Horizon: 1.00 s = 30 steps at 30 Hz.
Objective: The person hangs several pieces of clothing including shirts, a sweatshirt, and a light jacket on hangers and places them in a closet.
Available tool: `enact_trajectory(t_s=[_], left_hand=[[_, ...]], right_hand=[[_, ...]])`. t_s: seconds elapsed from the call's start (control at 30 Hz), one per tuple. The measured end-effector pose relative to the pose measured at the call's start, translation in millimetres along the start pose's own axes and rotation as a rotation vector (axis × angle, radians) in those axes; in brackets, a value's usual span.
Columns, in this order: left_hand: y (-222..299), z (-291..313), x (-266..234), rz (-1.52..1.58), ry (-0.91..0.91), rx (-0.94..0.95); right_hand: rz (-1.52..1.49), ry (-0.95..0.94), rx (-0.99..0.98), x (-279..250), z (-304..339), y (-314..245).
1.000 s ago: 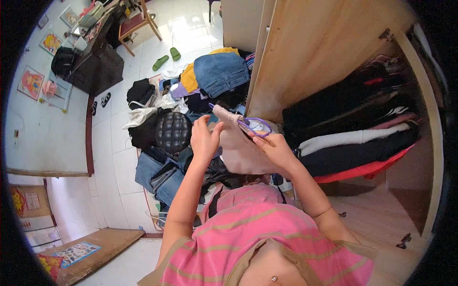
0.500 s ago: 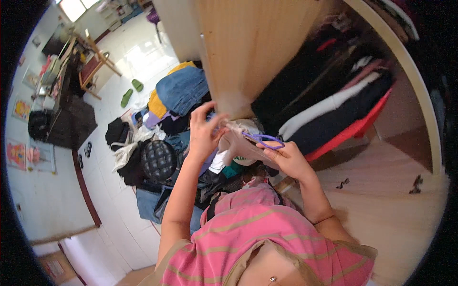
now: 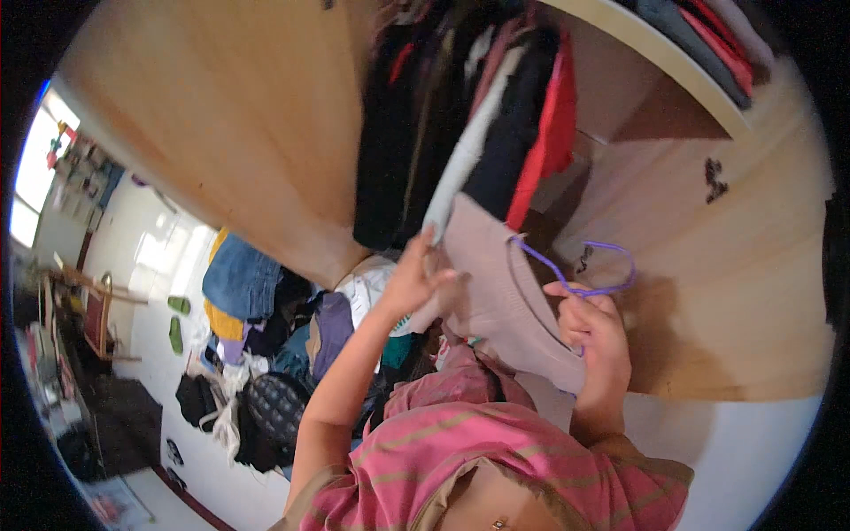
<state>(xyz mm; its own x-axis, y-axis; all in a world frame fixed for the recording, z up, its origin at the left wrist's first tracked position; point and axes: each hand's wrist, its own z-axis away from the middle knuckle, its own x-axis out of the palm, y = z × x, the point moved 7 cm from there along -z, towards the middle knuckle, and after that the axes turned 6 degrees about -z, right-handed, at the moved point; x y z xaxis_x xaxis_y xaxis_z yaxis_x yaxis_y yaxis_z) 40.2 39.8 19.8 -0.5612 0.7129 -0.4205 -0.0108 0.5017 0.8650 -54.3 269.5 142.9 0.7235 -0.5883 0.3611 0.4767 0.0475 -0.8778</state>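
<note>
A pale pink knit top (image 3: 500, 283) hangs on a purple hanger (image 3: 611, 289) in front of me. My right hand (image 3: 595, 327) is closed round the hanger near the base of its hook, beside the neckline. At the garment's left edge is my left hand (image 3: 418, 281), fingers apart, with a slightly blurred thumb against or just in front of the knit. I cannot tell whether any fabric is pinched there. Beyond the top, several hanging clothes, among them a red garment (image 3: 542, 146) and a white sleeve (image 3: 469, 146), fill the wardrobe.
A wooden wardrobe door (image 3: 239, 115) stands at the left, and another wooden panel (image 3: 708, 310) at the right. On the floor lies a heap with blue jeans (image 3: 239, 279) and a black quilted item (image 3: 276, 405). Green slippers (image 3: 176, 334) and a wooden chair (image 3: 99, 323) are farther left.
My view has turned right toward the wardrobe. The knit top is now spread out on the hanger, lifted toward the hanging clothes. My right hand keeps its hold on the hanger.
</note>
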Motion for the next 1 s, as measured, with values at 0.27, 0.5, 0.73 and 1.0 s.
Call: enact_trajectory(t_s=[0.27,0.5,0.73,1.0], left_hand=[[69.2,28.3,184.8,0.321,-1.037,0.086],[105.8,-4.9,180.2,0.408,-1.037,0.045],[116.4,-66.4,133.4,0.412,-0.720,0.042],[126.0,-165.2,109.9,0.122,-0.246,0.017]], right_hand=[[-0.676,0.064,-0.392,-44.8,42.8,-25.8],[-0.520,0.261,-0.484,-99.0,-43.2,-46.7],[-0.614,0.173,-0.613,-124.5,-157.3,-108.6],[-0.722,0.013,-0.707,-128.6,-270.0,-227.1]])
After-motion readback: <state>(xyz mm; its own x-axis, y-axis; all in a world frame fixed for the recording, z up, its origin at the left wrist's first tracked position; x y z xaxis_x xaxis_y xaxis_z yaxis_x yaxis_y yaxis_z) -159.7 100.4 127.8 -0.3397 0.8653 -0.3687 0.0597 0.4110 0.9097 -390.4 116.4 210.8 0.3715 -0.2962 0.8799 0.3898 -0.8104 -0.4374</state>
